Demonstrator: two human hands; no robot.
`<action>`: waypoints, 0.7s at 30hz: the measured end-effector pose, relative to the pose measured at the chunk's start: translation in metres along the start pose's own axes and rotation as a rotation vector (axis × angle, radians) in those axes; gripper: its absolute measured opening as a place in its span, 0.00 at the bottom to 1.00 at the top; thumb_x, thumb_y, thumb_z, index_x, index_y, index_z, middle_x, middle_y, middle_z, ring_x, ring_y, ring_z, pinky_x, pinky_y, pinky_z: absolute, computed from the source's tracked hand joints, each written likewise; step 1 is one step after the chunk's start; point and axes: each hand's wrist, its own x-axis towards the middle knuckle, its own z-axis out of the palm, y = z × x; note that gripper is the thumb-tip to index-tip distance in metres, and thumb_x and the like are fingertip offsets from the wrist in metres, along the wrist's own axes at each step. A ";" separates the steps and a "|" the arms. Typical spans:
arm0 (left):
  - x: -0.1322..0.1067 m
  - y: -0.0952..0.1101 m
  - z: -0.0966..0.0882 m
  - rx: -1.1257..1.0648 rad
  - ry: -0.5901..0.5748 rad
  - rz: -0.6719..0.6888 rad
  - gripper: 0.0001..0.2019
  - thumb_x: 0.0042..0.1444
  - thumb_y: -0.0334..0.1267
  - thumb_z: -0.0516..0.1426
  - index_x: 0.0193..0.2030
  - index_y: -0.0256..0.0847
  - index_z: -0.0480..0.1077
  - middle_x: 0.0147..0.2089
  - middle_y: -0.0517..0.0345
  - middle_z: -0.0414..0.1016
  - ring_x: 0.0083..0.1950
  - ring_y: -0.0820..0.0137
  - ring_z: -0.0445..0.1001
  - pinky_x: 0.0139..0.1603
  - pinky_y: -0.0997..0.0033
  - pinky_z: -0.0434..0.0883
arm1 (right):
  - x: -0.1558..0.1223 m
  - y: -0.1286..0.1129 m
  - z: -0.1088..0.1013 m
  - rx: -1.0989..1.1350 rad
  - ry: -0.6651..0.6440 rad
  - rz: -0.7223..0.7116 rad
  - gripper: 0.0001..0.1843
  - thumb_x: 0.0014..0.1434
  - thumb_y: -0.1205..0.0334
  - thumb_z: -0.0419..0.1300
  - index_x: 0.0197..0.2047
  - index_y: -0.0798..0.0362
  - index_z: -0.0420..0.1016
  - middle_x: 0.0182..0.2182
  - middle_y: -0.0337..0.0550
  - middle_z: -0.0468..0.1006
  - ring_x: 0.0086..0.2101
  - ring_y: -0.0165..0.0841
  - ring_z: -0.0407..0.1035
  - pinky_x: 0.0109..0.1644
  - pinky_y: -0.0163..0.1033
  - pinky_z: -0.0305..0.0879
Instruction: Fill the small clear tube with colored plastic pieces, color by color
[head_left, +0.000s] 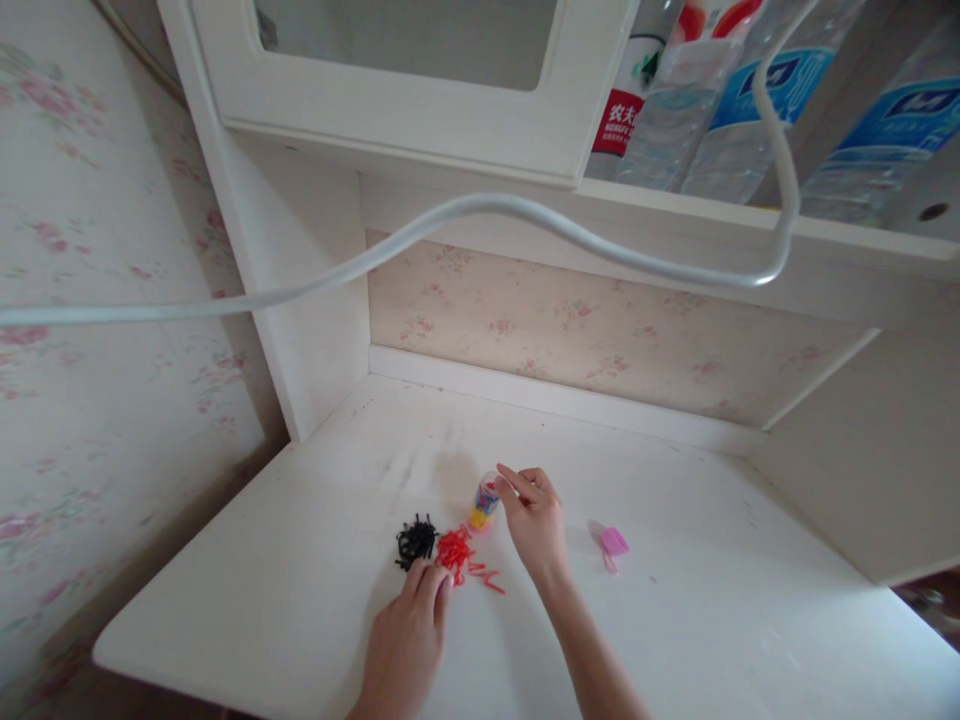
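A small clear container point(484, 503) with a colourful label and yellow in its lower part stands upright on the white desk. At its open top is my right hand point(536, 510), with thumb and forefinger drawn together by the rim. A bit of red shows just inside the mouth; whether the fingers grip it is unclear. Left of the container lie a pile of red elastic hair bands point(454, 550) and a pile of black elastic hair bands point(416, 542). My left hand point(412, 625) is closed, its fingertips at the near edge of the red pile; what they pinch is hidden.
A pink lid point(614, 542) with a loop lies on the desk point(720, 620) to the right. Across the upper view runs a white cable point(480, 205), in front of the cabinet point(397, 110). Plastic bottles point(757, 110) stand on the shelf at upper right.
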 end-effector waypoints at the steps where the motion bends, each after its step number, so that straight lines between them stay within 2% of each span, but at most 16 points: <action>1: 0.000 0.000 -0.001 -0.003 0.001 0.003 0.11 0.65 0.35 0.44 0.42 0.46 0.66 0.42 0.59 0.72 0.37 0.74 0.76 0.31 0.78 0.71 | 0.000 -0.001 -0.002 0.004 0.009 0.003 0.17 0.57 0.52 0.56 0.44 0.50 0.80 0.30 0.37 0.67 0.23 0.26 0.59 0.30 0.33 0.59; 6: 0.001 0.002 -0.004 0.002 -0.003 -0.003 0.10 0.65 0.35 0.44 0.41 0.45 0.66 0.42 0.59 0.73 0.37 0.73 0.77 0.32 0.78 0.71 | -0.006 -0.006 -0.013 -0.067 0.004 -0.051 0.15 0.59 0.54 0.53 0.38 0.51 0.79 0.33 0.39 0.69 0.23 0.25 0.59 0.29 0.33 0.59; 12: 0.000 0.002 -0.004 -0.002 -0.003 -0.005 0.10 0.64 0.35 0.45 0.40 0.46 0.66 0.41 0.60 0.73 0.36 0.73 0.77 0.30 0.78 0.70 | -0.008 -0.020 -0.021 -0.447 -0.169 -0.226 0.14 0.59 0.59 0.52 0.43 0.45 0.78 0.41 0.41 0.68 0.32 0.28 0.65 0.36 0.34 0.60; 16: 0.000 0.002 -0.004 -0.004 -0.003 -0.014 0.10 0.64 0.35 0.45 0.39 0.46 0.67 0.40 0.60 0.73 0.35 0.74 0.77 0.29 0.78 0.70 | 0.001 -0.028 -0.019 -0.609 -0.256 -0.294 0.12 0.55 0.63 0.55 0.37 0.44 0.79 0.42 0.42 0.67 0.39 0.33 0.64 0.36 0.35 0.59; 21: 0.001 0.001 -0.005 -0.023 0.009 -0.012 0.10 0.64 0.36 0.45 0.39 0.46 0.67 0.39 0.60 0.73 0.34 0.74 0.77 0.28 0.79 0.69 | 0.015 -0.031 -0.016 -0.687 -0.383 -0.291 0.11 0.51 0.65 0.57 0.31 0.44 0.81 0.44 0.43 0.67 0.40 0.34 0.63 0.35 0.36 0.58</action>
